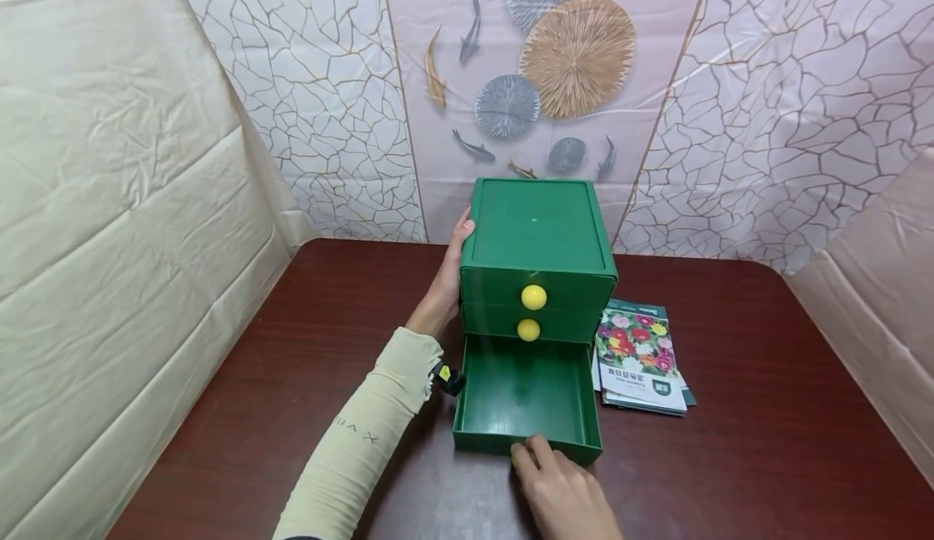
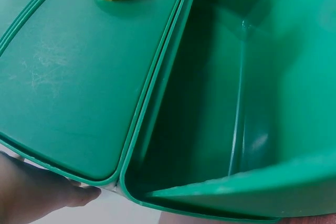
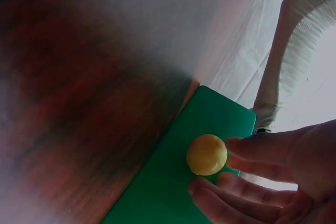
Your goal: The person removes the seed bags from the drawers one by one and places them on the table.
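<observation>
A green cabinet with small drawers (image 1: 536,228) stands on the table; its bottom drawer (image 1: 525,390) is pulled out, with a bare green floor. Two yellow round knobs are on the closed upper drawers, the top knob (image 1: 534,297) above the lower one (image 1: 529,330). My left hand (image 1: 452,268) rests flat along the cabinet's left side, fingers toward the back; the left wrist view shows part of this hand (image 2: 39,192) below the drawer fronts. At the pulled-out drawer's front, my right hand (image 1: 558,483) pinches its yellow knob (image 3: 207,154) between thumb and fingers.
Several flower-picture packets (image 1: 638,353) lie stacked just right of the cabinet. The dark red-brown table (image 1: 744,443) extends to both sides. Behind it hangs a patterned cloth (image 1: 467,183), and a pale cloth (image 1: 146,224) falls along the left side.
</observation>
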A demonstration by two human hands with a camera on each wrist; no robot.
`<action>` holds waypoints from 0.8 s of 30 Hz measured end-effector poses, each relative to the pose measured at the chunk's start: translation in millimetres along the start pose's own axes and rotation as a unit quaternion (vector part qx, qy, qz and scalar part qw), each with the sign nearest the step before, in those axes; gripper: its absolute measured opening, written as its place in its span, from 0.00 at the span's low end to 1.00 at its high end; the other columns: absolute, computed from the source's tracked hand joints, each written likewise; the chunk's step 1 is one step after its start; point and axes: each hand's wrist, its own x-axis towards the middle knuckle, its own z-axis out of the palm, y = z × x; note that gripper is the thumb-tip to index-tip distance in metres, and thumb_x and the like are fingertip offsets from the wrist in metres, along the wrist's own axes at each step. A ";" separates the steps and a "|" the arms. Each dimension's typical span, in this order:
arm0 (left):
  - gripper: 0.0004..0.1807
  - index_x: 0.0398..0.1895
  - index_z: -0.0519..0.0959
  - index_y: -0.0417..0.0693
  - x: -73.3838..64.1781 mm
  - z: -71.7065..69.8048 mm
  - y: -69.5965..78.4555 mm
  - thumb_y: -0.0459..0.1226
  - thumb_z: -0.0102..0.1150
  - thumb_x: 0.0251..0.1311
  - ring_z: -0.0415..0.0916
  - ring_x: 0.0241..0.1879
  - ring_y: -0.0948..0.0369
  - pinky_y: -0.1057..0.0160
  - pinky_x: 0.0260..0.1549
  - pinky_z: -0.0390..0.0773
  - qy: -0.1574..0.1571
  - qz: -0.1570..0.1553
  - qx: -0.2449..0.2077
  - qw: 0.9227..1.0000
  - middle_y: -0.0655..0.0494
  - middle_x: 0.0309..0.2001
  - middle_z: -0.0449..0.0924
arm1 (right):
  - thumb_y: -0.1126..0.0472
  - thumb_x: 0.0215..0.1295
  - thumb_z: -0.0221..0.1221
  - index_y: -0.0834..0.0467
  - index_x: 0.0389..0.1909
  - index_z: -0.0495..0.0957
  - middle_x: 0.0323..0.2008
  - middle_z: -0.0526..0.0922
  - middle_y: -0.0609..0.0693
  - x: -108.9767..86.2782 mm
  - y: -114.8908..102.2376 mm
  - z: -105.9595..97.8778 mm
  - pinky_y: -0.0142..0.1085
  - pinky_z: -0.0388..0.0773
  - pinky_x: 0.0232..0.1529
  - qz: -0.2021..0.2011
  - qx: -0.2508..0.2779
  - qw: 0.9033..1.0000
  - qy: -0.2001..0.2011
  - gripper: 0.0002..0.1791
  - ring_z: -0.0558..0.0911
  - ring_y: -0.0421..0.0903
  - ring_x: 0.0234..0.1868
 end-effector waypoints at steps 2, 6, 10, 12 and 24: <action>0.44 0.87 0.47 0.73 0.4 -0.1 -0.3 0.67 0.38 0.68 0.47 0.80 0.54 0.39 0.75 0.51 0.000 0.000 0.001 1.000 0.60 0.85 0.45 | 0.67 0.61 0.72 0.58 0.47 0.86 0.40 0.77 0.51 0.1 0.2 2.3 0.34 0.77 0.21 -0.009 -0.002 1.000 -0.003 0.13 0.79 0.44 0.27; 0.44 0.86 0.47 0.74 0.5 0.0 -1.0 0.67 0.38 0.68 0.47 0.81 0.54 0.38 0.75 0.51 0.003 -0.001 0.003 1.000 0.61 0.85 0.45 | 0.69 0.58 0.73 0.61 0.46 0.86 0.40 0.78 0.53 1.3 -0.2 4.7 0.34 0.79 0.22 -0.030 -0.001 1.000 -0.006 0.14 0.81 0.45 0.28; 0.45 0.86 0.47 0.75 0.6 0.3 -2.2 0.68 0.39 0.67 0.47 0.81 0.54 0.38 0.75 0.50 0.003 -0.006 0.003 1.000 0.61 0.85 0.45 | 0.70 0.57 0.73 0.61 0.44 0.87 0.39 0.77 0.53 2.1 -1.2 6.1 0.32 0.79 0.21 -0.040 -0.003 0.999 -0.008 0.13 0.80 0.44 0.27; 0.45 0.86 0.47 0.75 0.9 0.1 -2.9 0.69 0.39 0.66 0.47 0.81 0.53 0.38 0.75 0.50 0.003 -0.008 0.003 1.000 0.61 0.85 0.45 | 0.70 0.57 0.73 0.62 0.44 0.87 0.38 0.76 0.53 2.3 -1.8 6.4 0.31 0.78 0.21 -0.040 -0.004 0.999 -0.007 0.13 0.79 0.43 0.26; 0.45 0.87 0.47 0.73 -0.2 0.0 -1.2 0.68 0.39 0.67 0.46 0.81 0.54 0.38 0.75 0.49 0.003 -0.004 0.000 1.000 0.62 0.85 0.44 | 0.73 0.58 0.72 0.64 0.43 0.85 0.39 0.73 0.55 4.1 0.9 8.4 0.32 0.77 0.23 -0.052 -0.018 0.998 -0.013 0.12 0.75 0.45 0.26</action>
